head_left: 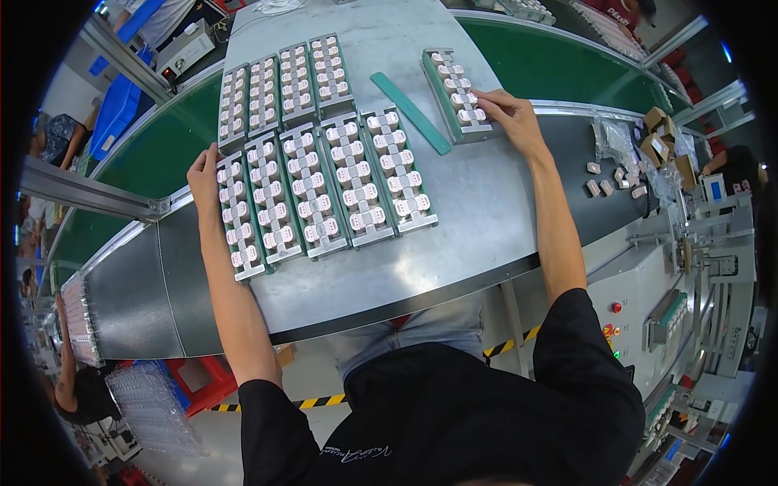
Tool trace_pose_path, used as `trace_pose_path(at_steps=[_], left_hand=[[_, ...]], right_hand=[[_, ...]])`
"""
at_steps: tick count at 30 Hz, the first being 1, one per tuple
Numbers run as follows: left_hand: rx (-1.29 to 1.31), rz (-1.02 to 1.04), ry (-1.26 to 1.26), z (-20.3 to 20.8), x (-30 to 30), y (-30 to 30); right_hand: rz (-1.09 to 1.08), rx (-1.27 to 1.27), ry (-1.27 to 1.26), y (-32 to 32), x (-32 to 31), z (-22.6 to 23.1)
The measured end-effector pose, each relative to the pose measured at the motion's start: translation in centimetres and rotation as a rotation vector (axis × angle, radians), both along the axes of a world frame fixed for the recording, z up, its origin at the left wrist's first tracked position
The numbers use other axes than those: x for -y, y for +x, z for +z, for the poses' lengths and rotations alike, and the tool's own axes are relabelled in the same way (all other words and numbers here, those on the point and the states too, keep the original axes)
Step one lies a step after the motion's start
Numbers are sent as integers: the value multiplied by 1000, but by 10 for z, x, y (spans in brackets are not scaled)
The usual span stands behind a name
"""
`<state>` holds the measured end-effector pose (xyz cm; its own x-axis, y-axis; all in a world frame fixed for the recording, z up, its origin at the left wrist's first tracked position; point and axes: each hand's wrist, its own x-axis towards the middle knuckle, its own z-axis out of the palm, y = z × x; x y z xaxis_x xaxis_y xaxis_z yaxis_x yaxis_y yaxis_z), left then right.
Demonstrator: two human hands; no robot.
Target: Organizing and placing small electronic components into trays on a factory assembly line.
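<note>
Touching loaded fixture (455, 87) right of green strip (411, 112) with right hand (514, 118); placing left hand (203, 175) beside leftmost fixture (236, 212); cannot tell either grip. Likely rigid, weighty; grasp metal ends (473, 131).

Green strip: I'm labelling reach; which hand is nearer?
Right: the right hand is right of the green strip, at the lone tray; the left hand is farther off, left of the green strip.

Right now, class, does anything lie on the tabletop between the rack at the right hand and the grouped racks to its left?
Yes: a flat green strip lies slantwise between the lone rack at the right hand and the grouped racks.
</note>
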<state>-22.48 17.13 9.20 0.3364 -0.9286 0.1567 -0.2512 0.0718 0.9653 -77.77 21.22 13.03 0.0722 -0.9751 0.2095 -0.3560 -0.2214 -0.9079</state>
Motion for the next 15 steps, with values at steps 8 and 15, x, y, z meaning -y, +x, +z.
trace_pose_path(at_steps=[8,15], left_hand=[[40,18,-16,-2,-2,-2],[78,27,-32,-15,10,10]], right_hand=[[-161,87,-12,-9,-11,12],[-1103,-764,-129,-152,-69,-15]])
